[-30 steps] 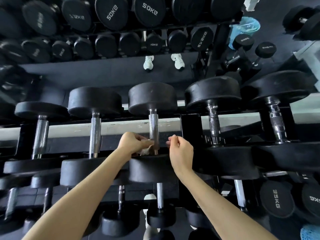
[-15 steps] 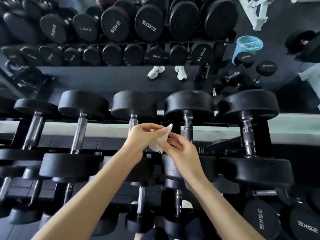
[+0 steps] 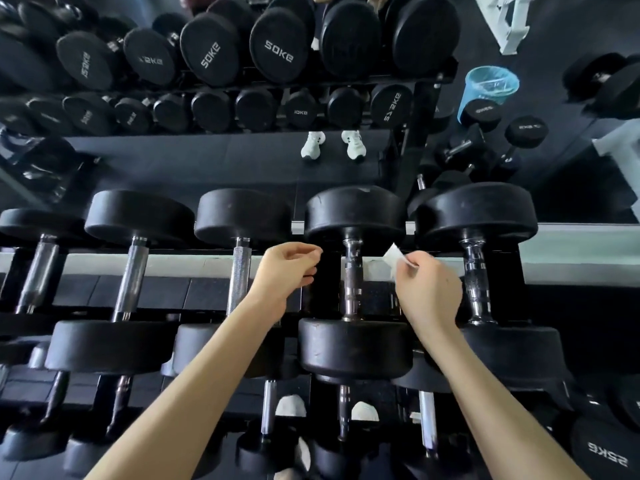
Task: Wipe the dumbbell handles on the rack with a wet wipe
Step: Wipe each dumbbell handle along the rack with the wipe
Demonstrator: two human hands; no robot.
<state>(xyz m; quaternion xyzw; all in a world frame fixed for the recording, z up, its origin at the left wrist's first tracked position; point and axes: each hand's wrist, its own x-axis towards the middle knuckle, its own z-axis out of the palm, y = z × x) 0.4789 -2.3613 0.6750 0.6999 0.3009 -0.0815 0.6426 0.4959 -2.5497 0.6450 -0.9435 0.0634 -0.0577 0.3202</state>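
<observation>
The person stood close against the rack (image 3: 204, 292), both bare forearms reaching over the upper tier of dumbbells. The right hand (image 3: 427, 292) had its thumb and fingertips pinched on the wet wipe (image 3: 393, 256), a small white crumpled piece that stuck up and to the left out of the grip. The wipe was held in the air just to the right of a dumbbell handle (image 3: 352, 271), near its far end, and I could not see it touching the metal. That handle was a dark, ringed steel bar running between two black rubber heads, the near one scuffed.

The left hand (image 3: 287, 271) hung on the other side of the same handle, near it but apart from it. Its fingers were loosely curled towards the palm, the thumb close to the forefinger, and it held nothing that I could make out.

To the left lay a knurled silver handle (image 3: 239, 278), partly crossed by the left wrist, with two more plain ones beyond it. To the right sat a grooved chrome handle (image 3: 476, 275) between larger heads. A lower tier of smaller dumbbells showed beneath the arms.

A mirror (image 3: 207, 161) behind the rack gave back rows of black weights (their markings reversed), a pair of white shoes (image 3: 332, 143) on dark flooring, and a bin with a blue liner (image 3: 490, 86).
</observation>
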